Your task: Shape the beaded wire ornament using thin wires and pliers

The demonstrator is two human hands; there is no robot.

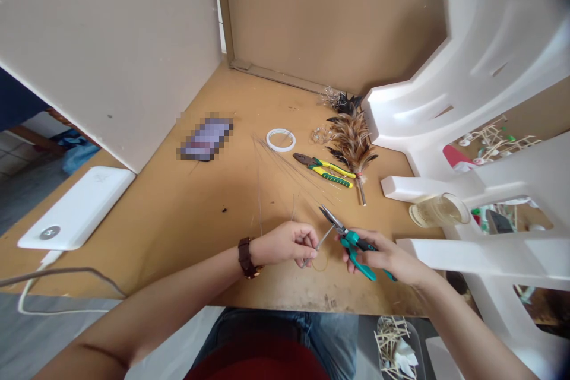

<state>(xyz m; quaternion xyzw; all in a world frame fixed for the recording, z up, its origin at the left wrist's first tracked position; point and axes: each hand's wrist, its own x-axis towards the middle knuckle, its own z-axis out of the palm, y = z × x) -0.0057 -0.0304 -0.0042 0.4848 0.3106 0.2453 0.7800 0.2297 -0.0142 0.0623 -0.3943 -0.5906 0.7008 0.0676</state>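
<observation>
My left hand (287, 243) is closed in a pinch on a thin wire (321, 240) near the front edge of the brown table (187, 208); a small loop of the wire hangs below the fingers. My right hand (383, 255) grips teal-handled needle-nose pliers (345, 236), whose jaws point up and left, touching the wire's end. Several thin straight wires (285, 172) lie fanned on the table just beyond my hands.
Yellow-green pliers (327, 170), a white tape ring (281, 139), a brown feather bundle (352, 142) and a phone (205, 139) lie farther back. A white power bank (78, 206) sits left with a cable. A glass (439, 211) and a white plastic chair (490, 71) stand right.
</observation>
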